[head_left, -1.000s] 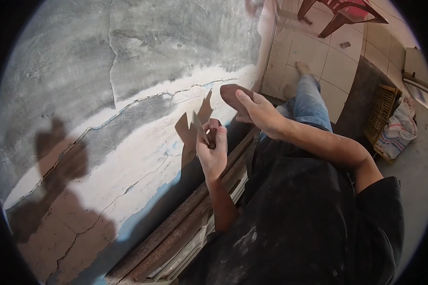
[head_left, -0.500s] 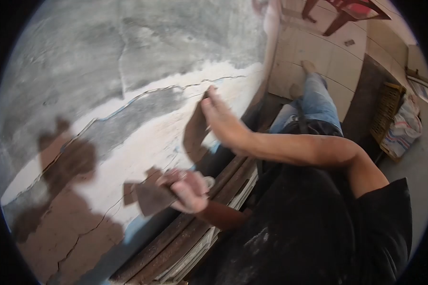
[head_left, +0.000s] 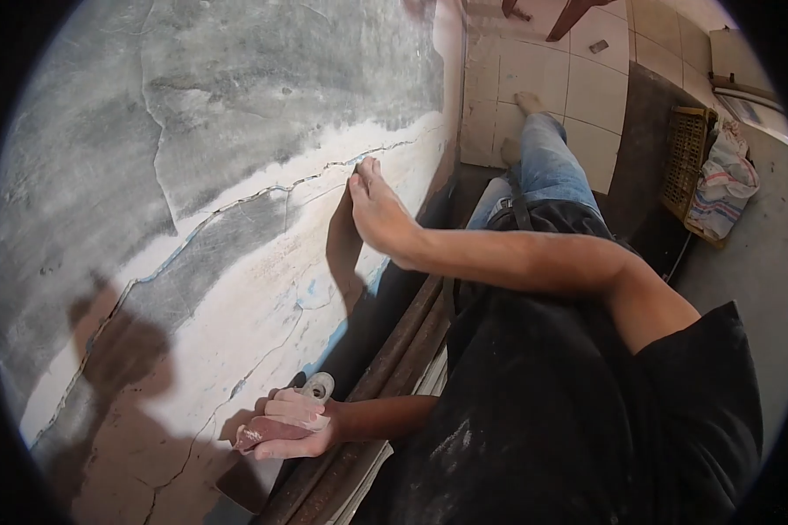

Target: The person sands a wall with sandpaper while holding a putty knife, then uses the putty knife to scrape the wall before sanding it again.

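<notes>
A cracked wall (head_left: 210,324), patched grey and white, fills the left side. My right hand (head_left: 383,214) is stretched flat at it, fingers straight and together, fingertips by the long crack (head_left: 245,199); nothing shows in that hand. Lower down, my left hand (head_left: 298,426) is closed around a reddish-brown piece (head_left: 270,432) that looks like sandpaper, with pale dust on it. Beside the left wrist is a white ring-shaped thing (head_left: 320,386); I cannot tell whether it is attached or loose. Shadows of my hands and head fall on the wall.
Dark brown lengths (head_left: 368,394) run along the wall's base beside my body. A yellow crate (head_left: 685,166) with a striped plastic sack (head_left: 722,184) stands to the right. A reddish chair (head_left: 572,17) and a small object (head_left: 598,46) are on the tiled floor (head_left: 543,79) ahead.
The view has shifted, so the wall sits lower and further left. My left hand has moved down and left, away from my right hand, and its grip has turned. My right hand stays near the crack.
</notes>
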`<state>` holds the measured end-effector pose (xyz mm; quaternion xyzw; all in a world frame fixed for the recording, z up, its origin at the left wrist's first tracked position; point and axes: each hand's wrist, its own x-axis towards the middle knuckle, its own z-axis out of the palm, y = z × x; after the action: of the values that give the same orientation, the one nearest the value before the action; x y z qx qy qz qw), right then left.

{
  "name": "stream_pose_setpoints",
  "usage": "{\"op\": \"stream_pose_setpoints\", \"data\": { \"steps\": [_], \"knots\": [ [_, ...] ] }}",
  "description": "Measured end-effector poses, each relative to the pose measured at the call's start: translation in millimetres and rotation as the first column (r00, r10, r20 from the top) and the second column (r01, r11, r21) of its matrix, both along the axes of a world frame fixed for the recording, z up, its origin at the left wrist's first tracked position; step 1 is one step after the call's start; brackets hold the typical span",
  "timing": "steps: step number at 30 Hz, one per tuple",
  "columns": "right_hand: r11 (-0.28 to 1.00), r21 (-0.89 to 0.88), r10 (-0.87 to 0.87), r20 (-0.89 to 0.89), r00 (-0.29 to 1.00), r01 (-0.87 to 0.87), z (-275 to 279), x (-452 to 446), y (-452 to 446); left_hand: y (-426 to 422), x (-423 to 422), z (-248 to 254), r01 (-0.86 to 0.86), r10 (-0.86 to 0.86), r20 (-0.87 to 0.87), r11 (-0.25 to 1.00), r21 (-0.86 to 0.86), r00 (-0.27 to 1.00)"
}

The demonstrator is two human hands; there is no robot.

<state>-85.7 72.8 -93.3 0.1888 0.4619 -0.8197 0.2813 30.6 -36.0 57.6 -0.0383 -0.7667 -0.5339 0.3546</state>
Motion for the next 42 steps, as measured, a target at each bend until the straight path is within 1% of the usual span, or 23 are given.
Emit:
{"op": "stream_pose_setpoints", "data": {
  "steps": [1,2,3,4,6,8,9,12,13,15,17,18,20,21,24,25,27,30,33,35,38,39,42],
  "knots": [
    [0.999,-0.036,0.012,0.013,1.0,-0.012,-3,0,2,-3,1,-2,0.085,-0.084,-0.017,0.995,0.051,0.996],
    [0.997,-0.069,0.025,0.022,0.999,-0.023,-2,-3,5,-1,-2,-5,-0.079,0.079,-0.039,0.997,0.005,0.996],
    [0.998,-0.034,0.051,0.008,0.999,-0.051,12,0,4,6,-6,-9,-0.244,0.241,-0.063,0.969,-0.039,0.968],
    [0.979,0.203,-0.008,-0.101,0.995,0.029,14,9,-14,11,-7,-9,-0.403,0.396,-0.085,0.911,-0.087,0.914],
    [0.977,0.215,0.033,-0.112,0.993,-0.008,7,14,-13,4,-2,-5,-0.184,0.184,-0.021,0.983,-0.025,0.983],
    [0.983,0.184,0.043,-0.073,0.996,-0.029,-26,5,-18,-6,4,-6,-0.026,0.026,-0.003,0.999,0.021,1.0],
    [0.986,0.161,0.05,-0.058,0.997,-0.04,-26,0,-13,2,-1,-6,-0.209,0.209,-0.008,0.975,-0.075,0.978],
    [0.989,0.1,0.112,-0.017,0.994,-0.109,4,7,-6,1,-1,-6,-0.344,0.344,-0.018,0.937,-0.055,0.939],
    [0.955,0.291,0.095,-0.102,0.99,-0.062,11,19,-18,-2,2,-5,-0.301,0.301,-0.005,0.952,-0.052,0.953],
    [0.961,0.278,0.038,-0.098,0.994,-0.01,2,17,-19,-9,7,-3,-0.216,0.216,0.006,0.976,-0.038,0.976],
    [0.946,0.312,-0.047,-0.138,0.989,0.089,-33,11,-34,-7,5,-5,-0.333,0.334,-0.01,0.933,-0.134,0.942],
    [0.963,0.268,-0.001,-0.088,0.996,0.024,-30,12,-32,-6,4,-5,-0.384,0.388,-0.016,0.905,-0.182,0.922],
    [0.979,0.178,0.097,-0.007,0.995,-0.094,-17,2,-14,10,-3,-7,-0.327,0.327,-0.021,0.938,-0.119,0.945],
    [0.978,0.135,0.166,-0.024,0.986,-0.161,3,4,-3,14,-6,-6,-0.295,0.294,-0.018,0.951,-0.093,0.956],
    [0.989,0.099,0.121,-0.074,0.99,-0.114,-6,7,-5,15,-9,-5,-0.315,0.314,-0.029,0.944,-0.094,0.949],
    [0.99,0.131,0.068,-0.117,0.991,-0.053,-23,7,-14,18,-12,-7,-0.333,0.33,-0.048,0.936,-0.111,0.943],
    [0.989,0.138,0.069,-0.061,0.996,-0.06,-26,2,-16,26,-17,-8,-0.363,0.355,-0.076,0.92,-0.146,0.932],
    [0.993,0.104,0.062,-0.067,0.996,-0.055,-2,5,-9,13,-10,-8,-0.32,0.316,-0.054,0.942,-0.096,0.947],
    [0.998,0.065,-0.011,-0.058,0.998,0.015,-9,1,-9,17,-9,-3,-0.07,0.071,0.014,0.995,-0.078,0.997],
    [0.995,0.071,-0.067,-0.031,0.997,0.069,-41,-6,-14,17,-8,0,-0.087,0.089,0.023,0.994,-0.073,0.996],
    [0.99,0.142,0.014,-0.069,0.998,-0.004,-6,4,-12,16,-9,-2,-0.183,0.185,0.027,0.981,-0.06,0.982],
    [0.915,0.372,-0.056,-0.269,0.961,0.157,2,14,-25,18,-9,0,-0.232,0.234,0.035,0.97,-0.067,0.972],
    [0.99,0.084,-0.095,-0.151,0.984,0.109,-20,8,-13,32,-18,7,-0.394,0.388,-0.072,0.911,-0.12,0.919]
  ]
}}
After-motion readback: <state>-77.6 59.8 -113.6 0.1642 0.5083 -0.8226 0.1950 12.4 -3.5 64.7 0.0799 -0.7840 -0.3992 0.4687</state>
